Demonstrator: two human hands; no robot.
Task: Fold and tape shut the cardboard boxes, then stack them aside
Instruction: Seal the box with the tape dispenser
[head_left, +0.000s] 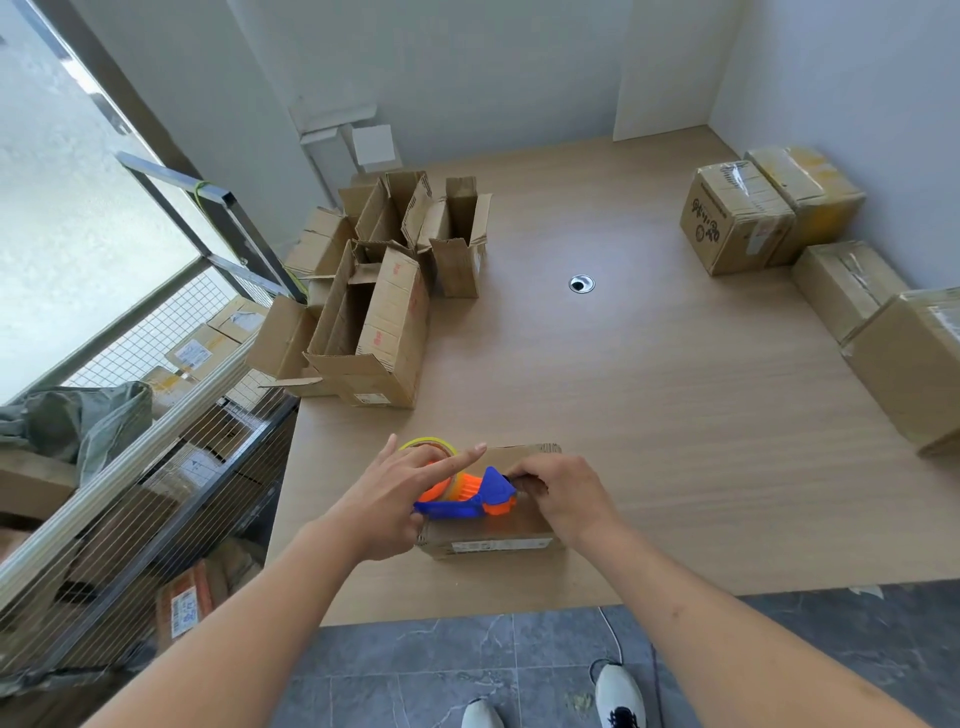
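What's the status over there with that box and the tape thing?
Left hand on tape dispenser, right hand pinching at its front end. Dispenser atop closed cardboard box. Open boxes waiting at far left. Nothing blocking.

Top of the near-edge cardboard box (488, 540) mostly hidden beneath both hands and the tape dispenser (467, 501). Label print too small to read. Sealed box (914, 374) at desk's right edge cropped by frame.

— Any legible print on the table?
— None readable: red marks on the open box (387, 332) at ten o'clock, dark print on a sealed box (730, 223) at two o'clock, both too blurred to read.
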